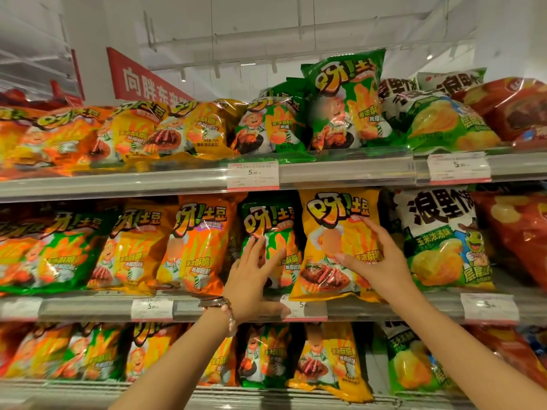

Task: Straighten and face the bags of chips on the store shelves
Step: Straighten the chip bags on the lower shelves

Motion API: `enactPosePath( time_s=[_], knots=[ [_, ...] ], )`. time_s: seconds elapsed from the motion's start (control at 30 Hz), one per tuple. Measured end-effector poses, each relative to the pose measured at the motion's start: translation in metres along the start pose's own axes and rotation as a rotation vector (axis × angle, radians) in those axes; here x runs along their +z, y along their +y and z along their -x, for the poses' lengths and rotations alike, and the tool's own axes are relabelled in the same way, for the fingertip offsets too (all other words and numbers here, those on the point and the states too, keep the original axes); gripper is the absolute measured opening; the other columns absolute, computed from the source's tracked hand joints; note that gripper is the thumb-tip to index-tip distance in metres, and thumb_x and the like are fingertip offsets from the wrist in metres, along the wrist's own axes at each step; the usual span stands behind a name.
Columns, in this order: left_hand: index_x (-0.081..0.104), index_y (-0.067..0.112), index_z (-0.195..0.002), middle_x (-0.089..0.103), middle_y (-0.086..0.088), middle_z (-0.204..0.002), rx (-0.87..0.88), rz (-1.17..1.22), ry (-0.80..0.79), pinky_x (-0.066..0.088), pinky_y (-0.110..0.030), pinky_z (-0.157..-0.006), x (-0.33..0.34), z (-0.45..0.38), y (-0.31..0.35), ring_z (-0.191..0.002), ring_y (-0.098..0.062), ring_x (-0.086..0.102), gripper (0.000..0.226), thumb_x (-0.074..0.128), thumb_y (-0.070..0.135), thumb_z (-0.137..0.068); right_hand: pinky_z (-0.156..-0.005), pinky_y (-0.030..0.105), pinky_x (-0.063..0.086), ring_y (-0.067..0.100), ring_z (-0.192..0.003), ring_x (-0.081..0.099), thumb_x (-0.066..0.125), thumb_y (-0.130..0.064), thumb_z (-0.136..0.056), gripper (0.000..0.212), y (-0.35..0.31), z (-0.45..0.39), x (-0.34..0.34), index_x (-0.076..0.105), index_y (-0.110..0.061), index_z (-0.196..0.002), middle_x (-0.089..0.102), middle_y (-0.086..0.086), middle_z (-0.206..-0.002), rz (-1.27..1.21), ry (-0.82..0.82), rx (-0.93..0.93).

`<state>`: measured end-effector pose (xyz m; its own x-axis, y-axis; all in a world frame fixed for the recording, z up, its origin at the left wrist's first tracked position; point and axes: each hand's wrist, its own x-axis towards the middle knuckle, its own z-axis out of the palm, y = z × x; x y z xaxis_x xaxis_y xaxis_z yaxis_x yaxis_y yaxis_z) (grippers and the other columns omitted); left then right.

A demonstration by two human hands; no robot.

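Three shelves hold rows of chip bags. On the middle shelf (88, 309) a green bag (275, 226) stands behind my left hand (254, 279), whose straight fingers press flat on its front. Right beside it a yellow bag (337, 220) stands upright, its bottom edge hanging over the shelf lip. My right hand (374, 261) lies on that yellow bag's right side, fingers spread, thumb pointing left across its front. A watch and bracelet sit on my left wrist.
The top shelf (177, 180) carries leaning orange, yellow and green bags; one tall green bag (346, 99) stands upright. White and green bags (444, 241) and red bags (521, 232) fill the right. The bottom shelf holds more bags (325, 362). Price tags (253, 176) line the shelf rails.
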<state>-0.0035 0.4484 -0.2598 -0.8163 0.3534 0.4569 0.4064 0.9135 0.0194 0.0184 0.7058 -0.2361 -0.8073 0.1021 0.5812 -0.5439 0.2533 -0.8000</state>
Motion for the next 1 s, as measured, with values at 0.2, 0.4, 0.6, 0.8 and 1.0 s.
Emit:
enactPosePath(
  time_s=[0.2,0.4,0.6,0.8,1.0],
  knots=[
    [0.053,0.013,-0.132,0.04,-0.005,-0.147,0.048,0.271,0.315,0.037,-0.046,-0.108,-0.033,0.024,-0.015,-0.137,-0.024,0.035,0.052,0.053,0.032,-0.084,-0.099,0.043,0.047,0.017,-0.123,0.049,0.078,-0.055,-0.047,0.097,-0.011,0.014,0.019,0.042,-0.04,-0.136,0.047,-0.007,-0.136,-0.01,-0.049,-0.059],
    [0.057,0.003,-0.119,0.053,-0.017,-0.118,-0.251,0.112,0.648,0.042,-0.039,-0.09,-0.063,0.035,-0.059,-0.111,-0.033,0.05,0.05,0.065,0.032,-0.079,-0.099,0.037,0.041,0.014,-0.125,0.042,0.078,-0.056,-0.052,0.09,-0.022,0.019,0.056,0.034,-0.051,-0.131,0.044,-0.008,-0.134,0.143,-0.048,-0.147],
    [0.022,0.021,-0.147,0.031,-0.018,-0.141,-0.468,0.4,0.393,0.035,-0.04,-0.103,-0.069,0.028,-0.11,-0.13,-0.031,0.032,0.118,0.076,0.067,-0.053,-0.093,0.03,0.037,0.01,-0.121,0.042,0.076,-0.06,-0.052,0.092,-0.035,0.018,0.087,0.034,-0.049,-0.134,0.043,-0.006,-0.136,0.206,0.015,-0.155],
    [0.009,0.026,-0.151,0.029,-0.007,-0.154,-0.494,0.722,0.165,0.037,-0.044,-0.108,-0.066,0.021,-0.143,-0.138,-0.026,0.033,0.134,0.083,0.067,-0.047,-0.09,0.027,0.035,0.004,-0.115,0.04,0.071,-0.068,-0.047,0.093,-0.052,0.02,0.117,0.033,-0.053,-0.131,0.043,-0.009,-0.133,0.227,0.066,-0.125],
    [0.001,0.02,-0.153,0.029,-0.007,-0.155,-0.523,0.981,-0.022,0.035,-0.045,-0.111,-0.064,0.015,-0.159,-0.137,-0.027,0.036,0.147,0.087,0.062,-0.041,-0.099,0.04,0.042,0.014,-0.122,0.043,0.073,-0.065,-0.048,0.094,-0.058,0.028,0.136,0.036,-0.049,-0.132,0.044,-0.007,-0.133,0.24,0.116,-0.118]
  ],
)
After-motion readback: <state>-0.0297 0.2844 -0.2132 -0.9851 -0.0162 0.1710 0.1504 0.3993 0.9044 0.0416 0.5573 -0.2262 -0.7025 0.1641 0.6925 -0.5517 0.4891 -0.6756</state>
